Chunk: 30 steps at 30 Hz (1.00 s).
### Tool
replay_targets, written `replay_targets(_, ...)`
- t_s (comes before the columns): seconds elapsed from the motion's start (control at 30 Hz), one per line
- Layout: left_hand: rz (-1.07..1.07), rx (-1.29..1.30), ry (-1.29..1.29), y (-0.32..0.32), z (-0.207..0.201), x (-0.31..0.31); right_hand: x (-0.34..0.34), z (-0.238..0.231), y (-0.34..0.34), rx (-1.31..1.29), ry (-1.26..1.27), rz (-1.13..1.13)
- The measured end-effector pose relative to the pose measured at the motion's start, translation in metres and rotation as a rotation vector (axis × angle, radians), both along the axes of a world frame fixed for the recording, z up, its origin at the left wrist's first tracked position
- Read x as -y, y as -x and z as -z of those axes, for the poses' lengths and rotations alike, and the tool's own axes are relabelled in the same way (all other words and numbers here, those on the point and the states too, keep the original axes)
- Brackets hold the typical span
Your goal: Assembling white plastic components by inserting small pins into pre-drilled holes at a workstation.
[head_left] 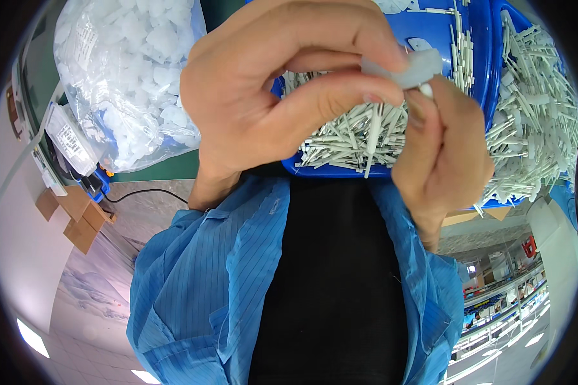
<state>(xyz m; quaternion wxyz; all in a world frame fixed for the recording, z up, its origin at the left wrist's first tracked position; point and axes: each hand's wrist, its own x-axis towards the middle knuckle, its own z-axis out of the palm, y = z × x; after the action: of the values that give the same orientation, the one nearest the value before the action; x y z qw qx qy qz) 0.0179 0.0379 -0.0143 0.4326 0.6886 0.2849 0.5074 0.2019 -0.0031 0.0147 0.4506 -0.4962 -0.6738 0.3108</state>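
My left hand is closed, with a small curved piece of translucent white plastic pinched between thumb and fingers. Just below that piece, my right hand is closed around a thin white stick. Only the stick's rounded end shows, close against the plastic piece; my fingers cover the rest, and whether the two are joined I cannot tell. Both hands are raised over a blue tray holding a heap of thin white sticks with metallic-looking parts.
On the left, a clear bag full of translucent white plastic pieces lies on the green table. To the right, another blue container carries a heap of sticks fitted with white pieces. A black cable runs below the bag.
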Motion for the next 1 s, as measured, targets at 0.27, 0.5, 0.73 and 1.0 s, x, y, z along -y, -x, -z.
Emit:
replay_targets(0.27, 0.054, -0.141, -0.115, 0.003, -0.009, 0.003, 0.005, -0.009, 0.002, 0.259, -0.11, 0.003)
replay_targets(0.5, 0.008, -0.111, -0.091, -0.009, -0.017, -0.006, -0.008, 0.02, -0.018, 0.113, -0.21, -0.135)
replay_targets(0.73, 0.011, -0.165, -0.336, 0.001, -0.008, -0.003, -0.003, -0.013, -0.015, -0.224, 0.362, -0.161)
replay_targets(1.0, 0.049, 0.123, -0.395, -0.01, -0.003, 0.022, -0.01, -0.049, -0.017, 0.023, 0.708, 0.031)
